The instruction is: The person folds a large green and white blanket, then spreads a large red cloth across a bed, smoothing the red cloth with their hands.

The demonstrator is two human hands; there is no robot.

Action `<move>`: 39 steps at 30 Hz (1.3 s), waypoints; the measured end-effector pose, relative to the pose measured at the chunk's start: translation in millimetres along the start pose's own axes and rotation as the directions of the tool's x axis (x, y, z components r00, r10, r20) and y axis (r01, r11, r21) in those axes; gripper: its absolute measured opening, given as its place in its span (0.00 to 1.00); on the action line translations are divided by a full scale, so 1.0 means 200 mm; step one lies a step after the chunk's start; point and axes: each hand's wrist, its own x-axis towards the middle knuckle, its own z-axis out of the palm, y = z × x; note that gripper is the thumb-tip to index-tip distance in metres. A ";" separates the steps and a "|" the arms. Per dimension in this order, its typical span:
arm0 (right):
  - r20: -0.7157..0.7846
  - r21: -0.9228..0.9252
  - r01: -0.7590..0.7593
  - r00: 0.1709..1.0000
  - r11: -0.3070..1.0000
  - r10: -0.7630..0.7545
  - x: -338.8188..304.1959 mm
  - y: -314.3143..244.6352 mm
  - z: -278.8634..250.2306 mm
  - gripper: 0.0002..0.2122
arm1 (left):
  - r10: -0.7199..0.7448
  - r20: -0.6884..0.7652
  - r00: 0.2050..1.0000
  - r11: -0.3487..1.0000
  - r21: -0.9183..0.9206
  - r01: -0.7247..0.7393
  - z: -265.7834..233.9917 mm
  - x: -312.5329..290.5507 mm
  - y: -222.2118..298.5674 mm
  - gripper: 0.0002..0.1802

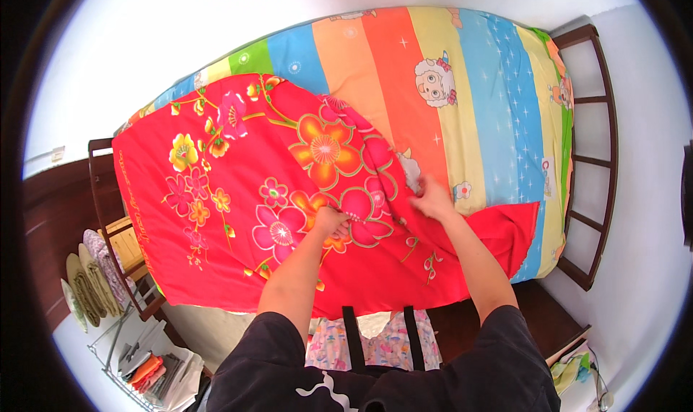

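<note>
A red blanket (238, 145) printed with large pink, orange and yellow flowers covers the left part and front of a bed. My left hand (332, 223) is closed on the blanket near its middle, the fingers curled into the cloth. Farther right, my right hand (434, 200) grips the blanket at its folded-over edge; its fingertips are partly hidden. From there a plain red corner (509, 231) trails to the right. Beneath lies a striped sheet (498, 109) in blue, yellow, orange and green with cartoon sheep.
Dark bed-end frames stand at the right (610, 145) and the left (101, 181). White wall borders the bed's far side. At lower left are folded cushions (90, 282) and a metal rack (108, 354) with folded clothes. A dark wooden surface (520, 322) sits at the near right.
</note>
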 end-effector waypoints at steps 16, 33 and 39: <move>-0.529 0.148 0.124 0.848 0.981 -0.028 0.26 -0.12 -1.11 0.10 | -0.015 -0.014 1.000 1.000 0.014 0.015 0.00 -0.03 0.02 0.25; -0.752 -0.171 -0.062 0.653 0.983 -0.090 -0.13 0.30 -0.36 0.21 | -0.046 -0.045 0.998 0.999 0.000 0.046 0.00 -0.08 0.04 0.26; -0.868 -0.027 -0.322 0.476 0.946 0.137 -0.62 0.81 -0.28 0.17 | -0.034 -0.046 0.998 0.999 0.004 0.034 0.01 -0.06 0.01 0.26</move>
